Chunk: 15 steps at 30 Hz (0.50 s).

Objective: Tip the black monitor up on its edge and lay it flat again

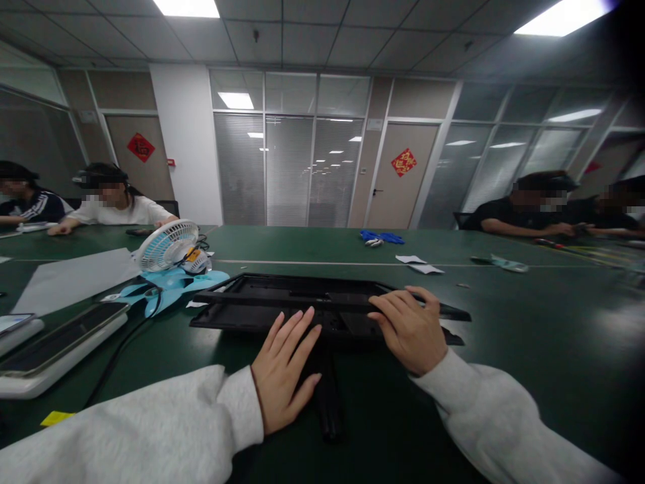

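Note:
A wide, shallow black plastic shell (242, 318), its kind not certain, lies on the green table in front of me. Across it runs a long, thin black strip (282, 302). My right hand (416, 329) has its thumb and fingers bent round the strip near its right end. My left hand (287, 376) is open, palm down with fingers spread, its fingertips at the shell's front edge; whether it presses on the shell I cannot tell. Between my hands a dark post-like piece (330, 403) points toward me.
Left of the shell are a small white fan (168, 247), light-blue fan blades (174, 284), a black cable (118, 349) and phone-like devices (63, 343). Blue gloves (381, 237) and paper pieces (419, 264) lie farther back on the green table (544, 349). Several people sit around it.

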### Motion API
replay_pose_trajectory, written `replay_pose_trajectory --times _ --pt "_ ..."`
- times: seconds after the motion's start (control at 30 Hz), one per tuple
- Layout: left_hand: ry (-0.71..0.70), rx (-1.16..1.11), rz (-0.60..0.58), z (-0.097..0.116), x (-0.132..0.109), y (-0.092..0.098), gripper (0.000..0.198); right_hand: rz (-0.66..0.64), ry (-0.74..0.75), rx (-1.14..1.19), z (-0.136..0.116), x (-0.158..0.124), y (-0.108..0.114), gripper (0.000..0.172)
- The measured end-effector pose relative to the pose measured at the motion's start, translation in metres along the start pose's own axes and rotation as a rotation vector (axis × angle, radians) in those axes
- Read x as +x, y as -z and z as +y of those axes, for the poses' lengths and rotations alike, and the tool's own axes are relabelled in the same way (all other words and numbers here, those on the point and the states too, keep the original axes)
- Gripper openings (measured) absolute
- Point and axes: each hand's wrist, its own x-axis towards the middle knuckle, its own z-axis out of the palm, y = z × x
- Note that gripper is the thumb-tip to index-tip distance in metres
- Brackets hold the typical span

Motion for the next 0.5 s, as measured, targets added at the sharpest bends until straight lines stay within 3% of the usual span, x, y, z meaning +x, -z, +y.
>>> replay_pose_trajectory --times 0.27,0.5 --pt "-0.002 -0.028 0.021 -0.0004 -0.0008 -0.0011 0.067 0.047 0.008 -0.002 0.002 0.0002 0.0001 0.019" --pt "0.001 -0.028 0.045 0.0005 -0.0005 -0.0016 0.064 -0.003 0.024 0.02 -0.0019 0.0011 0.0006 0.016"
